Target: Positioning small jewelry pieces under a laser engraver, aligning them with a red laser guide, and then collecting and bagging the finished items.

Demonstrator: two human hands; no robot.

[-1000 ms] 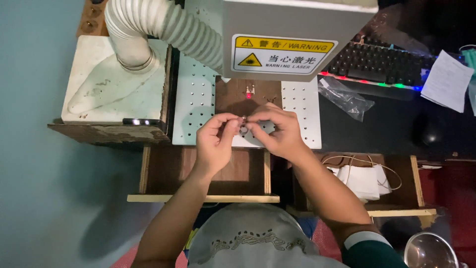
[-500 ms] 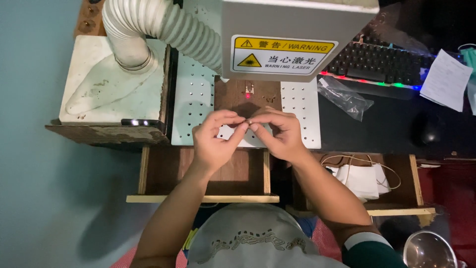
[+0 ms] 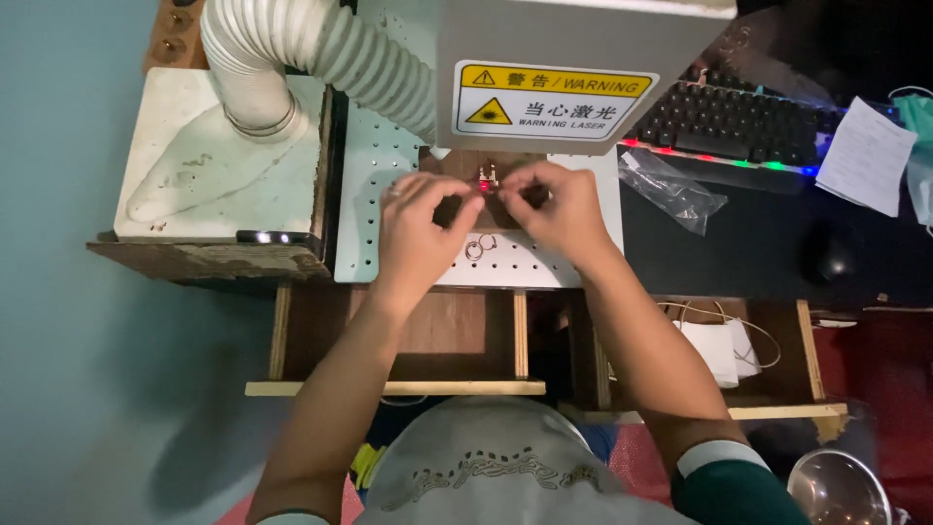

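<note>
Under a grey machine head with a yellow and white warning sticker [image 3: 554,100] lies a white perforated metal plate [image 3: 374,185], and on it sits a dark brown wooden block [image 3: 457,165]. Both hands meet over this block. The left hand [image 3: 420,222] and the right hand [image 3: 554,209] have their fingertips pinched together around a small metal piece [image 3: 486,179] that stands on the block, where a little red light spot falls on it. The piece is too small to say exactly what it is. Just near of the hands, two small thin metal rings [image 3: 476,247] lie on the plate, touching each other. To the far left, a white ribbed flexible hose [image 3: 321,49] runs into a white flat hood [image 3: 209,165]. On the right side, a black keyboard with coloured lights [image 3: 734,122] stands on a dark desk, with a clear plastic bag [image 3: 671,190] beside it and a white sheet of paper [image 3: 868,156] farther right. A round steel bowl [image 3: 838,489] is at the near right corner.
</note>
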